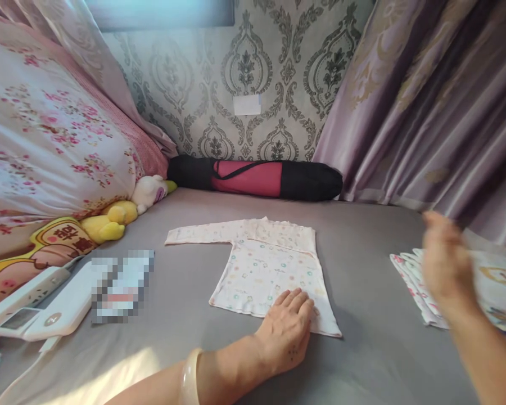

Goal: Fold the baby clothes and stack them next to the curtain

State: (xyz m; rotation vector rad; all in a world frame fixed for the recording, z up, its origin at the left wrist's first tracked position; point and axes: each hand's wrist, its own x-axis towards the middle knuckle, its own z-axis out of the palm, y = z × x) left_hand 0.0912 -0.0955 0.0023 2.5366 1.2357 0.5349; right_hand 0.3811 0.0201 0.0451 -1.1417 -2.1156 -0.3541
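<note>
A small white child's shirt (pixel 259 275) with a fine coloured print lies spread on the grey sheet. One sleeve (pixel 200 232) stretches out to the left; the right sleeve is folded across the chest. My left hand (pixel 289 318), with a pale bangle on its wrist, rests flat on the lower hem, fingers extended. Off to the right, my right hand (pixel 447 259) is raised and blurred by motion, apart from the shirt. It is in front of a stack of folded printed clothes (pixel 421 298), and whether it touches them I cannot tell.
A black and red rolled bag (pixel 248 179) lies along the wall. Plush toys (pixel 113 219) line the left side below a floral cushion or quilt (pixel 54 135). A white power strip (pixel 25 298), a white device (pixel 67 304) with cables and a blurred-out packet (pixel 124 289) lie at left.
</note>
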